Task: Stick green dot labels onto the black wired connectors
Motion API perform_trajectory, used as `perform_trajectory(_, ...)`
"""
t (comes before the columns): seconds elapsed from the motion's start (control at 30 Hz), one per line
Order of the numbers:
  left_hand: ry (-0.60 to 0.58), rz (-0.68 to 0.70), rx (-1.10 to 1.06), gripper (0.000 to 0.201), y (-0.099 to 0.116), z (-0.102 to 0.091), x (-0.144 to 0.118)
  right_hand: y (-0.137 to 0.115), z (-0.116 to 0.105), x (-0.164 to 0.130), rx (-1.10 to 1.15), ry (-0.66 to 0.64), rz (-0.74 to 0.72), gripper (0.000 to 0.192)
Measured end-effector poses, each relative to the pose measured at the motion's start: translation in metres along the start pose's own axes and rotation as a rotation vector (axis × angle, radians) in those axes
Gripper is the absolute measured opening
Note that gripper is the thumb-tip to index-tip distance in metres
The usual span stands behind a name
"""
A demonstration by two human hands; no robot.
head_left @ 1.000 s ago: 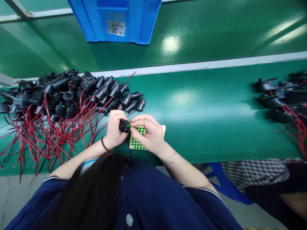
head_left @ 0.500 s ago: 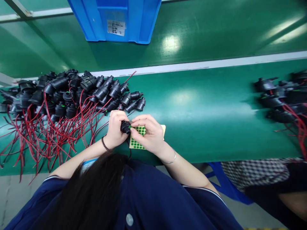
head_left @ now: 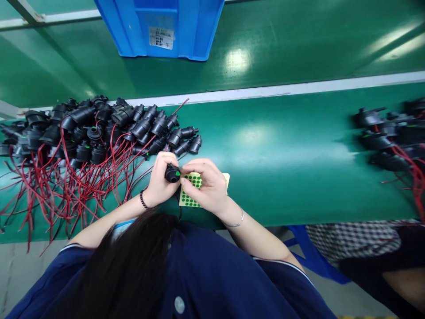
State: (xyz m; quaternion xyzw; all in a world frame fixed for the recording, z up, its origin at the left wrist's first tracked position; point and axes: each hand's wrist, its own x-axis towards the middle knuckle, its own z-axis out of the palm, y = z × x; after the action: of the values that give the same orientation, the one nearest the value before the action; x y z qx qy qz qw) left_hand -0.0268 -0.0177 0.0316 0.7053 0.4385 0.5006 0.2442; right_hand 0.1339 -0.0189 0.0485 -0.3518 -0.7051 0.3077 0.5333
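My left hand (head_left: 161, 181) is wrapped round a black cylindrical plastic part (head_left: 171, 174) with a narrower stepped end, similar to those heaped nearby. A small green round sticker (head_left: 178, 173) shows on the part's right side. My right hand (head_left: 207, 184) is close beside that sticker, its thumb and forefinger tips slightly apart with nothing visible between them. Beneath the right hand lies a pale yellow sheet (head_left: 182, 200) with rows of green dot stickers, partly covered by the palm and fingers.
A heap of black parts (head_left: 83, 115) with long red and black wires (head_left: 76, 190) spreads over the left of the green table (head_left: 282, 177). More wired parts (head_left: 378, 139) lie at the far right. A labelled blue bin (head_left: 192, 31) stands behind. Someone's checkered clothing (head_left: 352, 241) shows at lower right.
The green sticker, earlier at my right fingertips against the part, now shows uncovered on it. The part has turned slightly in my left hand, and my right fingertips have parted from it.
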Motion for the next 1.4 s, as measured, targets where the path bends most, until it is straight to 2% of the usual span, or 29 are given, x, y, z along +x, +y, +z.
perform_trajectory(0.2, -0.053, -0.291, -0.353, 0.027, 0.004, 0.005, -0.003, 0.002, 0.001, -0.003, -0.046, -0.023, -0.017, 0.021)
perform_trajectory(0.43, -0.017, -0.394, -0.417, 0.030, 0.005, 0.005, -0.002, 0.006, 0.002, -0.005, -0.060, -0.084, -0.029, 0.024)
perform_trajectory(0.63, -0.071, -0.515, -0.593, 0.035, 0.005, 0.004, 0.002, 0.002, 0.002, -0.003, 0.018, -0.098, 0.006, 0.035)
perform_trajectory(0.8, -0.046, -0.571, -0.606, 0.033, 0.006, 0.006, 0.000, 0.003, 0.004, -0.005, -0.015, -0.122, -0.002, 0.035)
perform_trajectory(0.87, 0.006, -0.651, -0.680, 0.042, 0.008, 0.007, -0.001, 0.003, 0.003, -0.004, 0.004, -0.109, 0.023, 0.036)
perform_trajectory(0.97, 0.084, -0.841, -0.901, 0.052, 0.012, 0.006, 0.001, 0.005, 0.002, -0.004, 0.057, -0.047, 0.073, 0.037)
perform_trajectory(1.07, 0.052, -0.965, -1.075, 0.041, 0.018, 0.004, 0.005, 0.009, 0.001, -0.004, 0.099, 0.018, 0.127, 0.033)
perform_trajectory(1.2, 0.014, -0.999, -1.186, 0.026, 0.022, 0.000, 0.011, 0.013, 0.001, -0.005, 0.095, 0.056, 0.133, 0.030)
perform_trajectory(1.4, -0.065, -0.999, -1.277, 0.025, 0.021, -0.003, 0.012, 0.015, 0.000, -0.005, 0.053, 0.065, 0.141, 0.025)
